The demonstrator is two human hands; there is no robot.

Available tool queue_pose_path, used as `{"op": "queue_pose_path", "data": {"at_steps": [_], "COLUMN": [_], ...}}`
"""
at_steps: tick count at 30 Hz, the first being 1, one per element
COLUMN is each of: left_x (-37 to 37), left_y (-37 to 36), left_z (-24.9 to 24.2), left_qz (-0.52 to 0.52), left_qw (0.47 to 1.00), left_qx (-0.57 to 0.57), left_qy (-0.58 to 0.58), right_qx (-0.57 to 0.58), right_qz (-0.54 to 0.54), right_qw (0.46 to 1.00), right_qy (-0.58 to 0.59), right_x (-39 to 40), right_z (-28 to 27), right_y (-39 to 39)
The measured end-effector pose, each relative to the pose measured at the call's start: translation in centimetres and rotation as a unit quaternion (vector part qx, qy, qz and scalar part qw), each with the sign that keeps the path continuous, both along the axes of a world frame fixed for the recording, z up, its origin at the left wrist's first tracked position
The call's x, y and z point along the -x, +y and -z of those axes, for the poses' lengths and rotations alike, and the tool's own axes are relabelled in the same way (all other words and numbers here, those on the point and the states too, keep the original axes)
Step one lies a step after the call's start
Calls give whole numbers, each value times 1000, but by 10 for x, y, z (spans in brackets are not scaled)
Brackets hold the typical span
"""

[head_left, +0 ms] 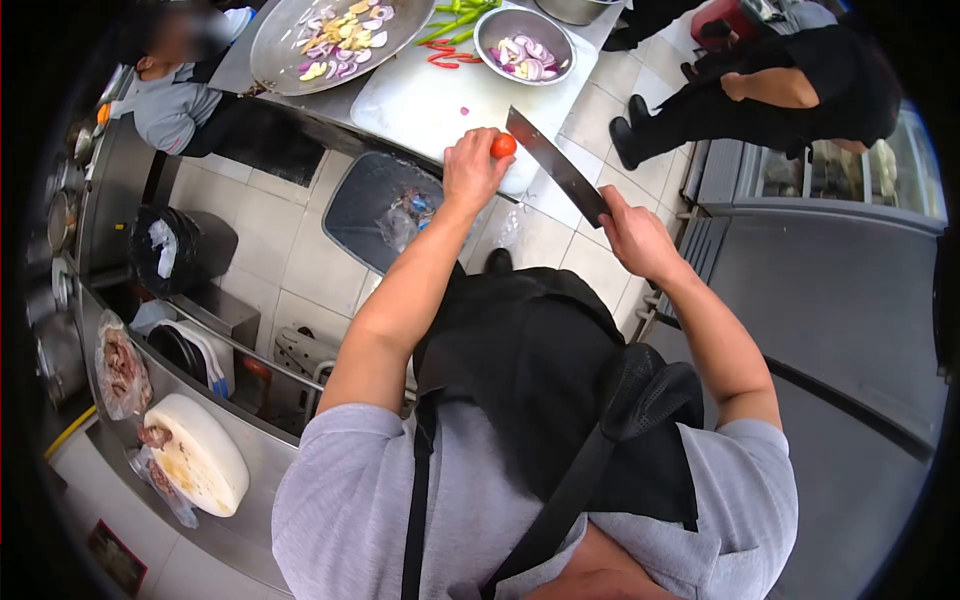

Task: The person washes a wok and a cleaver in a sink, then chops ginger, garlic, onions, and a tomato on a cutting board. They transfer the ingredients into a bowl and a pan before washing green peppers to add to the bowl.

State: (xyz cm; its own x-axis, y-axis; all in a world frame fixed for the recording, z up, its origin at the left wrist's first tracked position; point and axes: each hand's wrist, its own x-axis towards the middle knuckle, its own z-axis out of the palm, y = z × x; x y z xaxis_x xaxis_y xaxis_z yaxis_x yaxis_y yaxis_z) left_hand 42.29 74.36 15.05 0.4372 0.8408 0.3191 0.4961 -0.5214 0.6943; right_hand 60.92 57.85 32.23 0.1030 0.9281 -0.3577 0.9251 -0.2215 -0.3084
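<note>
My left hand (472, 172) is closed on a small red tomato (503, 145) over the front edge of the white cutting board (400, 98). In my right hand (637, 232) is the handle of a cleaver (556, 168), its broad blade slanting up and left to just right of the tomato. A metal bowl of sliced red onion (526, 58) stands on the board's far right. Beside it lie green chillies (462, 20) and red chilli pieces (446, 54). One small purple onion piece (464, 111) sits mid-board.
A large pan (262, 62) with sliced onion and garlic is at the back left. Under the board's edge stands a grey bin (345, 225) with plastic waste. One person (185, 105) is at left, another (790, 90) at right near a steel fridge (830, 300).
</note>
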Motion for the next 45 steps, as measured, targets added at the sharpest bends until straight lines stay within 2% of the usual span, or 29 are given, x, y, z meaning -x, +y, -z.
{"op": "queue_pose_path", "data": {"at_steps": [8,10,20,23,25,27,28,29,30,31,32,35,36,40,45], "left_x": [2,2,-4,-8,-15,-21,-23,-24,-20,-16,-12,-4,-5,-1,-8], "left_y": [4,2,0,-4,-5,-5,-4,-3,-2,2,6,7,5,-10,-16], "left_z": [3,1,5,0,-2,-5,-8,-16,-26,-32,-27,-34,-43,-28,-13], "left_qz": [4,0,-19,-43,-66,-75,-81,-83,-29,24,91,130,104,69,5], "left_qw": [999,999,999,998,997,997,996,996,998,995,988,985,989,995,996], "left_qx": [-27,-26,-21,-27,-27,-24,-16,-23,-42,-59,-62,-55,-71,-42,-80], "left_qy": [-26,-23,-19,-24,-20,-26,-35,-35,21,77,108,101,76,62,27], "right_qx": [-2,32,40,37,14,-4,-9,-77,-143,-146,-130,-64,-21,-2,59], "right_qz": [-9,-10,-71,-109,-123,-145,-146,-166,-185,-188,-186,-170,-149,-176,-216], "right_qw": [1000,999,997,993,992,979,978,963,939,938,949,973,983,982,974], "right_qy": [12,-18,8,19,39,144,145,199,251,252,218,144,101,71,21], "right_x": [11,12,-7,-21,-30,-42,-48,-55,-56,-58,-54,-46,-45,-63,-71], "right_z": [-7,-8,36,66,79,94,109,128,131,133,123,73,58,36,10], "right_y": [4,7,43,69,96,128,143,158,168,173,173,154,145,113,79]}}
